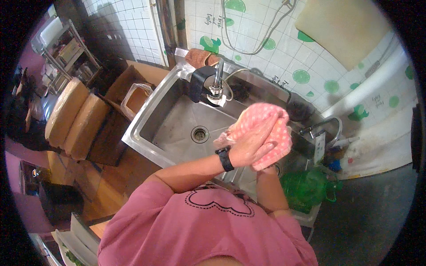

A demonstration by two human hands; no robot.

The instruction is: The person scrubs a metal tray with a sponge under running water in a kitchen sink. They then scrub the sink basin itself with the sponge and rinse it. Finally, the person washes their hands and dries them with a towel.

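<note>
A pink dotted cloth (279, 143) is bunched between my two hands, over the divider and right part of a stainless steel double sink (173, 116). My left hand (253, 143), with a black watch at its wrist, lies on top of the cloth with the fingers pressed on it. Below the cloth is my right hand (268, 169), mostly hidden by it; only its wrist side shows. The left basin, with its round drain (200, 134), holds nothing over the drain. A chrome faucet (218, 79) stands behind it, and no stream of water is visible there.
A brown cloth (201, 58) lies on the sink's back corner. A second curved faucet (332, 123) and a green plastic basket (304, 189) are at the right. Left of the sink stand an open cardboard box (123, 79) and wrapped brown packages (70, 116). A cutting board (342, 30) hangs on the wall.
</note>
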